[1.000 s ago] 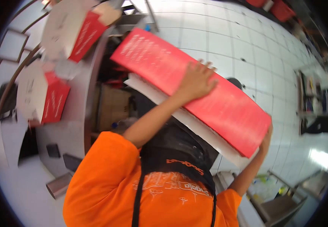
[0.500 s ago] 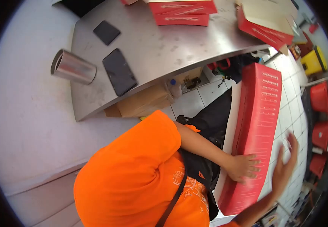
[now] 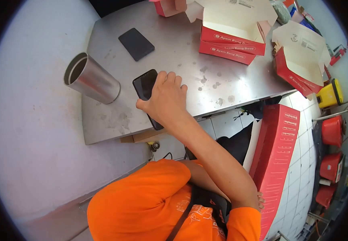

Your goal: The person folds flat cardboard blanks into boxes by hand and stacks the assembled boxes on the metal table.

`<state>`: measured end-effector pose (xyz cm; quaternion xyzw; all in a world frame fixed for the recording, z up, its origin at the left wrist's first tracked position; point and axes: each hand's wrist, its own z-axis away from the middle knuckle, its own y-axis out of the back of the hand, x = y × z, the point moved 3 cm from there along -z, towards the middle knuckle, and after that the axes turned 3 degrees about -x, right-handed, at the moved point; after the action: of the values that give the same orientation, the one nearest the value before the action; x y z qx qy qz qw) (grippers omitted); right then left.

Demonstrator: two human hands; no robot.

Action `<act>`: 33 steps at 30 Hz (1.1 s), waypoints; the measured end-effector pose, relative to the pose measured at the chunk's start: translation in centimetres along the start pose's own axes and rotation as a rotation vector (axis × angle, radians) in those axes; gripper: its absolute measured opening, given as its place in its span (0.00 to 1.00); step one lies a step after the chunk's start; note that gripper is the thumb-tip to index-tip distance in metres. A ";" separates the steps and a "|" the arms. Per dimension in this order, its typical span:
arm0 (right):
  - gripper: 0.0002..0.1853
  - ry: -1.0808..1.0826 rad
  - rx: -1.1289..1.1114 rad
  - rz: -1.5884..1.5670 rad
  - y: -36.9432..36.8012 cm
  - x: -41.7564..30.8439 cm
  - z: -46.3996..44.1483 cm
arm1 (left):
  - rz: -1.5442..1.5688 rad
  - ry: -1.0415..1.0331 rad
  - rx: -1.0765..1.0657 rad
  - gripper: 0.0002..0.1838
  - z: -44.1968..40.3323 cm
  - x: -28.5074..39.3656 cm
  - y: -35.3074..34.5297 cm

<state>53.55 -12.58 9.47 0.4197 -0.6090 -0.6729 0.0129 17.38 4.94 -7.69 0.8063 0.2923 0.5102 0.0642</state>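
Note:
A black smartphone (image 3: 144, 86) lies on the steel table near its front edge. My right hand (image 3: 168, 98) is closed over it, thumb at its left edge and fingers curled at the other side. Against my lap leans a long stack of red food boxes (image 3: 276, 160) with white lettering. My left hand (image 3: 261, 201) holds the side of this stack; only its fingers show, because my right arm covers the rest. Left of the phone, a steel tumbler (image 3: 97, 82) stands without a lid. A second flat black device (image 3: 136, 43) lies farther back.
The steel table (image 3: 190, 100) carries open red boxes (image 3: 232, 54) at the back, several stacked together, and another open box (image 3: 298, 72) at the right corner. A white wall (image 3: 41, 132) borders the left. Red containers (image 3: 332, 130) and a yellow object (image 3: 331, 94) stand right.
My right hand has moved from beside the red stack up to the smartphone and closed on it. My left hand stays at the stack. The view has shifted.

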 end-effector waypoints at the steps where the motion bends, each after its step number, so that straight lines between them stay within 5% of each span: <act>1: 0.40 -0.011 0.008 -0.027 0.2 0.3 0.1 | -0.016 -0.002 -0.005 0.28 0.1 0.2 0.0; 9: 0.37 -0.035 0.106 -0.057 2.2 2.7 2.0 | -0.261 0.050 0.000 0.27 -3.1 2.2 0.6; 13: 0.38 -0.019 0.171 -0.035 1.7 2.5 2.3 | -0.498 0.023 0.249 0.32 -9.6 -2.5 1.4; 18: 0.37 0.009 0.121 -0.011 3.0 3.1 2.8 | -0.684 0.373 -0.155 0.36 -16.1 -10.0 9.4; 20: 0.33 0.014 0.105 0.003 5.4 4.5 3.4 | -0.758 0.333 -0.203 0.37 -16.5 -12.3 9.2; 23: 0.20 -0.005 0.263 0.394 13.5 12.2 3.9 | -0.832 0.282 -0.131 0.33 -15.6 -11.2 9.2; 26: 0.26 0.014 0.632 0.897 23.8 21.9 5.4 | -0.928 0.294 -0.050 0.33 -15.4 -13.3 8.0; 28: 0.22 -0.006 0.620 1.169 28.2 27.3 6.6 | -0.848 0.360 -0.025 0.34 -13.6 -11.7 9.1; 31: 0.20 -0.255 0.247 1.084 31.4 32.0 6.5 | -0.783 0.414 -0.140 0.36 -12.8 -9.1 10.9; 33: 0.17 -0.079 0.343 1.120 32.5 32.1 6.8 | -0.776 0.436 -0.186 0.37 -12.8 -8.9 11.0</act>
<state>12.80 -32.37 18.18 0.0049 -0.8382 -0.4706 0.2757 8.05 -11.36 -4.20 0.5017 0.5322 0.6305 0.2599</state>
